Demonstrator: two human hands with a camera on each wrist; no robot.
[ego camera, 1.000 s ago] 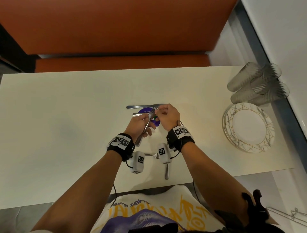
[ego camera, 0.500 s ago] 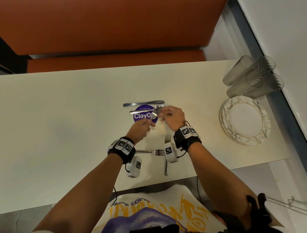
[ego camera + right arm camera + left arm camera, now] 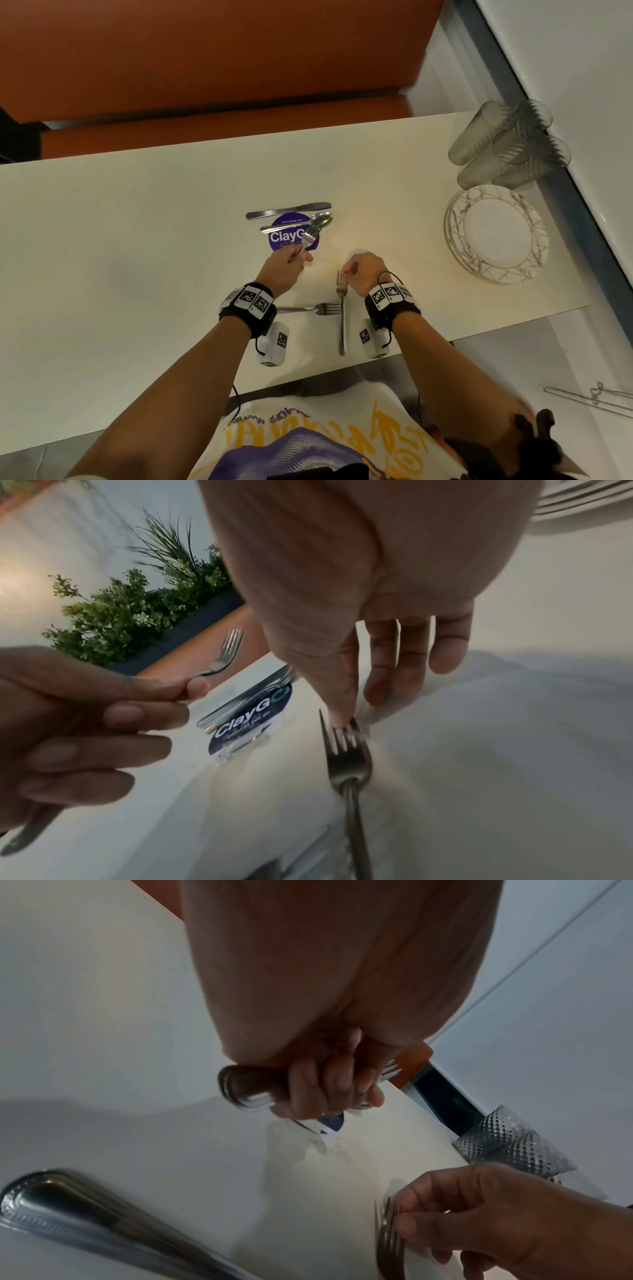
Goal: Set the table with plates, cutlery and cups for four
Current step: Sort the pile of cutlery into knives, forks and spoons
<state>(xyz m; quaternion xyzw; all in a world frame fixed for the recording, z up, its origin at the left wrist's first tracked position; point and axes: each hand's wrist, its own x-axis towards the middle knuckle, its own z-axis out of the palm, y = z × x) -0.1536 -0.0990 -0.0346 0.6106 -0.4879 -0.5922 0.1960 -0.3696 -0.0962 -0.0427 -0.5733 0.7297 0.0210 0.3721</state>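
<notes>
My left hand (image 3: 291,260) grips the handle of a steel fork (image 3: 310,236), tines raised over the purple sticker; the left wrist view shows my fingers curled round that fork (image 3: 246,1091). My right hand (image 3: 356,270) pinches the tines of a second fork (image 3: 342,322) that lies on the white table (image 3: 137,240), handle pointing at me. In the right wrist view my thumb (image 3: 339,718) sits on this fork (image 3: 349,764). A third fork (image 3: 301,309) lies crosswise beside it. A knife (image 3: 287,210) and a spoon (image 3: 308,221) lie beyond my hands.
A stack of gold-patterned plates (image 3: 496,233) stands at the right end of the table, with several dotted glass cups (image 3: 507,144) behind it by the wall. An orange bench (image 3: 205,130) runs along the far side. The table's near edge is just under my wrists.
My right hand has left the fork held in my left hand and come back toward me onto the tines of the fork lying on the table. My left hand keeps its fork raised.
</notes>
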